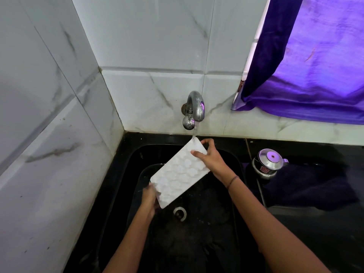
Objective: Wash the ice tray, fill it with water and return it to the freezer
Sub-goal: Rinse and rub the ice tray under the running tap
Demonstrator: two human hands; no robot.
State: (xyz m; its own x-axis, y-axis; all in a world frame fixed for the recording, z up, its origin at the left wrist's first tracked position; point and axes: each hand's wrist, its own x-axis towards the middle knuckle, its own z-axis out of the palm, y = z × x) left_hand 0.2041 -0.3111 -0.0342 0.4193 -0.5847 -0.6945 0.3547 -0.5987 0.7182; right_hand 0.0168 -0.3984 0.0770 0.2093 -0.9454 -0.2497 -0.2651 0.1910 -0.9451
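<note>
we hold the tray point(178, 175) tilted over the sink point(226, 154), left hand point(149, 200) gripping its near corner, right hand point(209, 158) gripping the far end, tap point(195, 108) water hitting its top edge, kettle point(268, 161) right

I see a black counter point(295, 143) running along the tiled wall, with a black sink point(239, 160) set into it. Right of the sink, a steel kettle point(268, 164) stands on a dark cloth point(307, 186) spread over the counter.

Ice tray point(178, 173) under running tap point(194, 107)
</note>
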